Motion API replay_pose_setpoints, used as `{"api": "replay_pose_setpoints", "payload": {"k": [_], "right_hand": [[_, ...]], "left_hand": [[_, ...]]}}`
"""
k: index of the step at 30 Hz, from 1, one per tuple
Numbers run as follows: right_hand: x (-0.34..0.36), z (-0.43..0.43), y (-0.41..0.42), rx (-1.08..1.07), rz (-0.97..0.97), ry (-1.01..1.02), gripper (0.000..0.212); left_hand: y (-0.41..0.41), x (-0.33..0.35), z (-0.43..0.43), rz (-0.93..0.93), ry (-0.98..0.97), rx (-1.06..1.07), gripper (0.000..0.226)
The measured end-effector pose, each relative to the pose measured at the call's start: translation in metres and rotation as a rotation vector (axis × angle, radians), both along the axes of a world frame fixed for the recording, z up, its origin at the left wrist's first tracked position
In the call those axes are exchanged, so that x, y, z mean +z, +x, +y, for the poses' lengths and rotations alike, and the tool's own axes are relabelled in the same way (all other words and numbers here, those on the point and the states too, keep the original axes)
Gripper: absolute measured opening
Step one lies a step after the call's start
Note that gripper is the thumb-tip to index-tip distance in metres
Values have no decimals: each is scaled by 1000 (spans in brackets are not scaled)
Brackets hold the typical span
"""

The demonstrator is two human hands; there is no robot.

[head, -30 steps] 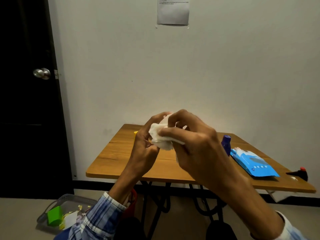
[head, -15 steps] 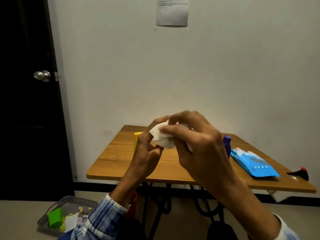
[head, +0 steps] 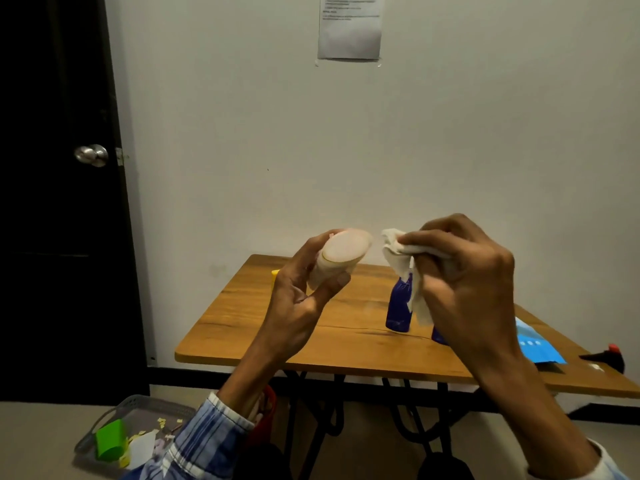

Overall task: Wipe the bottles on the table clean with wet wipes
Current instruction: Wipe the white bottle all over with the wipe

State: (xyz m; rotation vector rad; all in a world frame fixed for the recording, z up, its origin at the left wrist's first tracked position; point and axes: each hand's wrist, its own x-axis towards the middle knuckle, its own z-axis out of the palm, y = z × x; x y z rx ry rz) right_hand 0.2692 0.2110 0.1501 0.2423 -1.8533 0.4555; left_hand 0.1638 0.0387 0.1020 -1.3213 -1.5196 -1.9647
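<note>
My left hand (head: 298,303) grips a pale pinkish bottle (head: 341,258), tilted so its oval base faces me, above the wooden table (head: 263,327). A little to its right, my right hand (head: 464,282) pinches a crumpled white wet wipe (head: 403,268) that hangs down, not touching the bottle. A dark blue bottle (head: 398,306) stands upright on the table behind the wipe. A second blue bottle (head: 438,336) is mostly hidden by my right hand. A yellow bottle (head: 275,273) peeks out behind my left hand.
A blue wet-wipe pack (head: 535,346) lies at the table's right, with a black object with a red tip (head: 606,358) beyond it. On the floor at left sits a grey basket (head: 138,408) holding a green cup. A dark door (head: 62,202) stands at left.
My hands were together with the wipe pressed around the bottle; now they have parted, the right hand pulling the wipe away to the right and the left hand turning the bottle's base toward me.
</note>
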Motion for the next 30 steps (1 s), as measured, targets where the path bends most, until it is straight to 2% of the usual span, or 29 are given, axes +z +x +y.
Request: {"api": "replay_pose_setpoints", "payload": {"k": [5,10,15,18,19,24,30], "right_hand": [[-7,-4,-2,287,-34,-199,24],[-21,-24,-7,442,-90,-186,27],[-27,-35,-11,426,-66,-69,28],[-31,-42,-13,444,-97,54,26],[-32,-43,-14,467,-110,65,27],[-30,-35,-14,594,-155,-9,26],[-19,-28,-9,440,31,-278,27]], "left_hand": [[4,1,0,-110,-1,-121,46],[3,2,2,-219,98,-237,64],[10,-6,8,-290,113,-269,47],[19,-8,10,-457,146,-337,35],[18,-11,11,-508,153,-351,38],[18,-6,14,-700,241,-514,55],[15,-5,14,-706,270,-521,59]]}}
